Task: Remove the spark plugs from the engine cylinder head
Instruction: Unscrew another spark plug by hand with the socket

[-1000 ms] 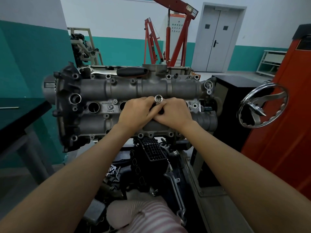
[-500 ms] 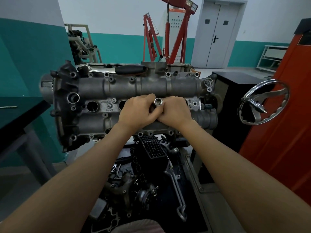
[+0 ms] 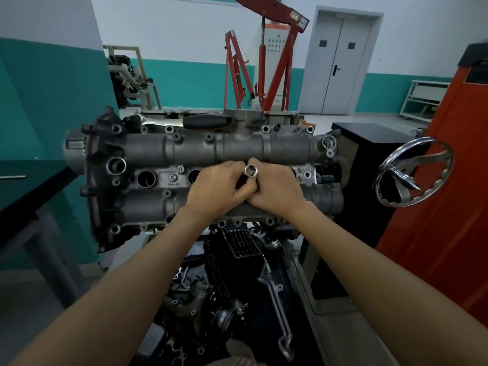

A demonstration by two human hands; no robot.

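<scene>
**Apprentice:** What was happening at the cylinder head (image 3: 200, 154) just then?

**Mechanic:** Both hands met over the middle of it, on the row of plug wells. The left hand (image 3: 219, 186) and the right hand (image 3: 277, 188) were each curled round a spark plug socket (image 3: 250, 170) whose open chrome end pointed up at the camera. Its lower part was hidden behind the fingers, as was the well under it.

**Apprentice:** And the spark plugs themselves?

**Mechanic:** None could be seen. Two wells (image 3: 146, 178) to the left stood open and dark, and whether plugs sat at their bottoms I could not tell. Any plug in hand would have been inside the socket or down the covered well.

**Apprentice:** How should that step have been done well?

**Mechanic:** To my mind, by keeping the socket square to the well, not tilted, so it seated fully on the plug's hex. Turn by finger, feeling for smooth threads. Lift straight out so the plug would not drop back or chip its insulator.

**Apprentice:** Any risk nearby?

**Mechanic:** The black-handled tool (image 3: 208, 122) lying on the head's far edge could have rolled if the engine stand's handwheel (image 3: 446, 166) were knocked.
</scene>
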